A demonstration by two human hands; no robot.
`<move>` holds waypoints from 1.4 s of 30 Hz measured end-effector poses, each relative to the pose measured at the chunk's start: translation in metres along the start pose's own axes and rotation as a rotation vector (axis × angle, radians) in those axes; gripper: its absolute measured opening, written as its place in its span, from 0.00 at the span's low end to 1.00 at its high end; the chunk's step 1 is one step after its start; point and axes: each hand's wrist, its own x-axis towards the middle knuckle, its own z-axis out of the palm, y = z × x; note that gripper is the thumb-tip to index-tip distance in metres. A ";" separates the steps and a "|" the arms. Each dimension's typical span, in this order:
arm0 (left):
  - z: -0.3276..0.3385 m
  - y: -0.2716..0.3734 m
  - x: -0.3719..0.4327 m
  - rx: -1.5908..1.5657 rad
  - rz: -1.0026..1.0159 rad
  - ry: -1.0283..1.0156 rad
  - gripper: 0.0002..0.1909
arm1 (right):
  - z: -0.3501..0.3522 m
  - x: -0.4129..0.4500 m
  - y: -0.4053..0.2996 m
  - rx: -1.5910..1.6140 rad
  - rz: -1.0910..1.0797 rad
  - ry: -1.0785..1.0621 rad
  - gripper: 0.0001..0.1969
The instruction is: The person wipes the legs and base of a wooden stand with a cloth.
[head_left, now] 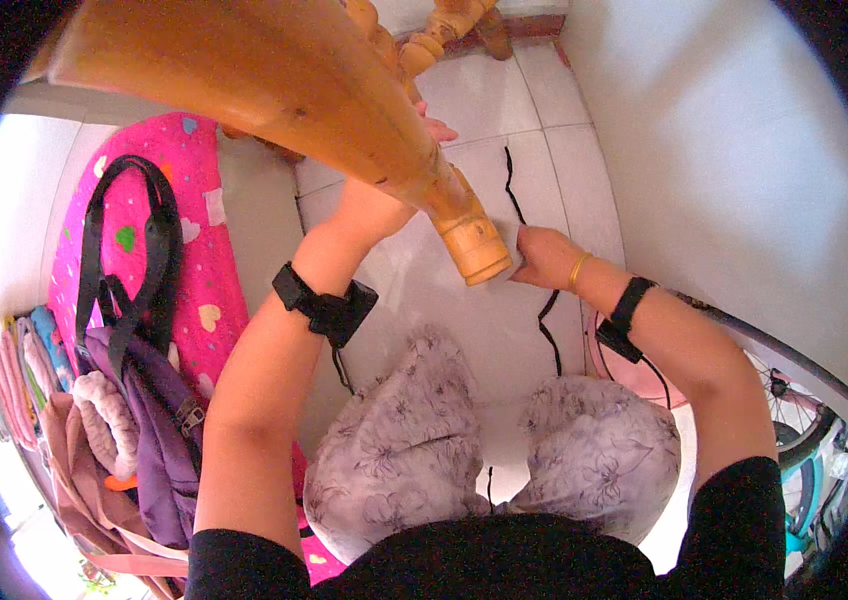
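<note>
A large varnished wooden furniture part (266, 82), broad at the upper left, narrows towards a grooved, turned end (473, 247) in front of me. Most of my left hand (381, 207) is hidden behind this wood. Its fingertips show past the far side, so its grip is unclear. Close beside the turned end is my right hand (546, 256), fingers curled towards the end's pale face. Whether those fingers hold something thin and pale or only touch the wood cannot be made out.
More turned wooden parts (428, 49) stand at the top. A white wall (724, 165) bounds the right, with a bicycle wheel (776, 386) below. Left are a pink heart-patterned cloth (203, 225) and a purple bag (158, 420). A black cord (548, 330) crosses the tiled floor (503, 180).
</note>
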 end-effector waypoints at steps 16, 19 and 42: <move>0.000 0.013 0.007 -0.014 -0.024 -0.004 0.16 | -0.007 0.012 -0.026 0.159 0.079 -0.034 0.47; -0.001 0.009 0.004 -0.002 -0.024 -0.005 0.16 | 0.003 -0.002 -0.029 0.103 -0.011 0.107 0.40; -0.002 0.006 0.005 0.021 -0.021 -0.022 0.17 | 0.056 0.006 0.022 0.037 -0.061 0.023 0.49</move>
